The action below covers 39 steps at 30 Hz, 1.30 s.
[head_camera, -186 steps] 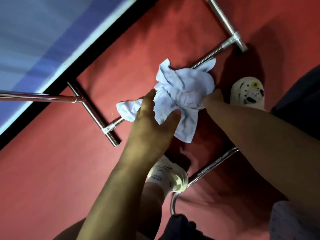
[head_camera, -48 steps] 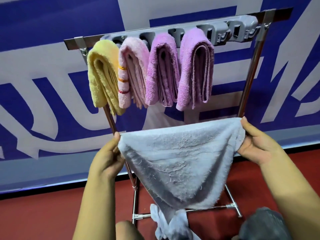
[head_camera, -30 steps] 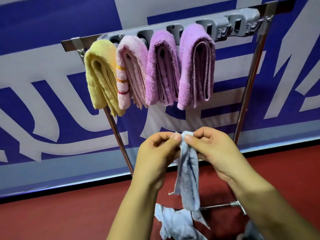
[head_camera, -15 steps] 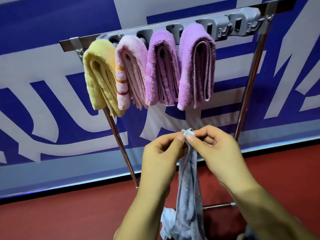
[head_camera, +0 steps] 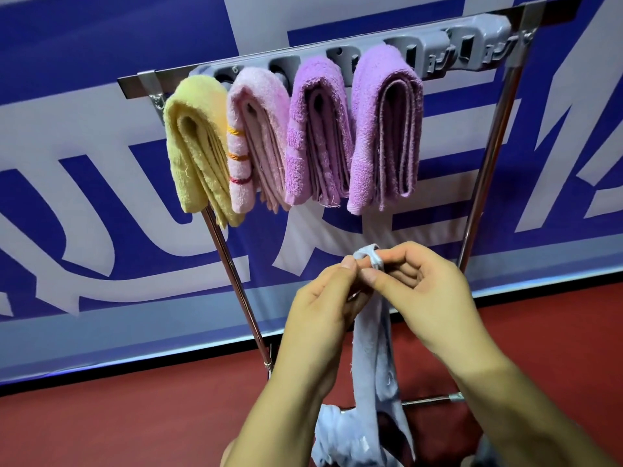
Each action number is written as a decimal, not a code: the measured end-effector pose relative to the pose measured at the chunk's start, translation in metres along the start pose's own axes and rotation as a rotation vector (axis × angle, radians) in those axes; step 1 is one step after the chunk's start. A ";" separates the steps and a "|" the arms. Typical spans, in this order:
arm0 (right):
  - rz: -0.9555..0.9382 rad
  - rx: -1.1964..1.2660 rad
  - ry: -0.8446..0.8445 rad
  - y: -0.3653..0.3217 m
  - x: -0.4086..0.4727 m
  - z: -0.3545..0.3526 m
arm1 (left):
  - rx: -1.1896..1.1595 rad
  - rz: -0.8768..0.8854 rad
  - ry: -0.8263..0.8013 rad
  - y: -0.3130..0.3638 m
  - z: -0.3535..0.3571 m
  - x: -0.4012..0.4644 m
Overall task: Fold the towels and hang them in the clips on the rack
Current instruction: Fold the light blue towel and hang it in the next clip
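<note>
A pale blue towel [head_camera: 374, 358] hangs doubled in a narrow strip in front of me. My left hand [head_camera: 323, 308] and my right hand [head_camera: 428, 291] pinch its top corners together, fingertips almost touching. Above them stands the metal rack [head_camera: 485, 170] with a grey clip bar [head_camera: 448, 45]. Several folded towels hang in its left clips: a yellow towel [head_camera: 195, 150], a pale pink towel [head_camera: 256, 139], a purple towel [head_camera: 317, 129] and a lilac towel [head_camera: 384, 126]. The clips at the right end of the bar hold nothing.
A blue and white banner [head_camera: 84, 197] forms the wall behind the rack. The floor [head_camera: 135, 426] is red. The rack's lower crossbar [head_camera: 435, 399] runs behind the hanging towel, near my right forearm.
The towel, held spread wide 1.6 s ago, has been brought corner to corner. Over the last second both hands have stayed together, adjusting their pinch at the top.
</note>
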State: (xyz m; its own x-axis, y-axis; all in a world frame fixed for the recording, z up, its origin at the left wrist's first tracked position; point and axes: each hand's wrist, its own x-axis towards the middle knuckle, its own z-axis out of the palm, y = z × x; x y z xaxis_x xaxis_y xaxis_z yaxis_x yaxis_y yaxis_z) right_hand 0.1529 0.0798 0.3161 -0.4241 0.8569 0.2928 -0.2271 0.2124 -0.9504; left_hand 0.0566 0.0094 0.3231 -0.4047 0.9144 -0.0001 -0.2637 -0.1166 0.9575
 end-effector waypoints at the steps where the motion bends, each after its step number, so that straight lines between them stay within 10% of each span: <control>1: -0.005 -0.014 -0.008 0.000 0.001 -0.001 | -0.030 -0.023 -0.009 0.001 -0.001 0.001; 6: -0.030 -0.082 -0.038 0.001 0.007 -0.008 | 0.025 -0.013 -0.105 0.010 -0.012 0.000; 12: -0.030 -0.032 -0.041 -0.001 0.017 -0.018 | 0.767 0.414 0.069 0.007 -0.052 0.011; 23: -0.027 0.104 -0.080 -0.005 0.023 -0.025 | 1.081 0.133 -0.249 -0.019 -0.090 0.022; 33: -0.284 -0.328 -0.100 -0.028 0.029 -0.053 | 0.621 0.519 0.120 0.062 -0.091 0.006; 39: -0.235 -0.285 -0.155 -0.018 0.031 -0.055 | 0.458 0.428 0.177 0.042 -0.086 0.008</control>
State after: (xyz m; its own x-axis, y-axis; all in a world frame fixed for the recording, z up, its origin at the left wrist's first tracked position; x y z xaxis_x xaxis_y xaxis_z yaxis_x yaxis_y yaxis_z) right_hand 0.1920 0.1282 0.3361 -0.5221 0.6926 0.4977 -0.0907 0.5351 -0.8399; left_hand -0.0333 -0.0219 0.3389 -0.5393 0.7416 0.3989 0.3374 -0.2437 0.9093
